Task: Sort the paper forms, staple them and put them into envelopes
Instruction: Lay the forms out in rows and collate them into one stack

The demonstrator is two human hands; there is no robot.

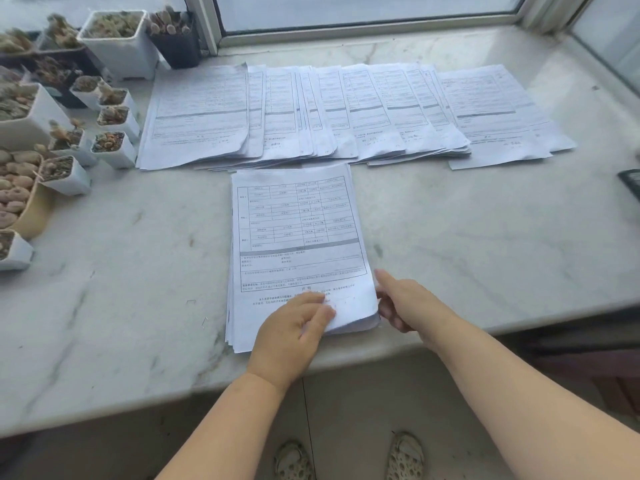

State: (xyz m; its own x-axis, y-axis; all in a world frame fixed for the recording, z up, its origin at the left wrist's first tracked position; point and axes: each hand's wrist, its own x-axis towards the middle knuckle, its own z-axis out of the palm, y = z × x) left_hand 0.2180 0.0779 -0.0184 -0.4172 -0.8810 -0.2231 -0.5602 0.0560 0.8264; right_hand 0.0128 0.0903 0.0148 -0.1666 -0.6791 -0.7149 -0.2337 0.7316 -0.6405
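From the head view, both forearms reach forward over the near edge of the marble counter (pixel 450 209). The left hand (pixel 294 336) lies palm down on the bottom of a stack of paper forms (pixel 298 237), its fingers curled and pinching up the lower right corner of the top sheets. The right hand (pixel 403 301) sits just beside the stack's right edge, index finger stretched forward along it, the other fingers loosely bent against the lifted corner; whether they grip the paper cannot be told. The stack lies at the counter's middle, its bottom edge close to the near rim. Behind it, a row of overlapping form piles (pixel 346 112) spreads across the counter below the window frame (pixel 363 27). Small plant pots (pixel 69 133) crowd the left side. Bare marble lies open left and right of the stack. A dark object (pixel 631 183) pokes in at the right edge.
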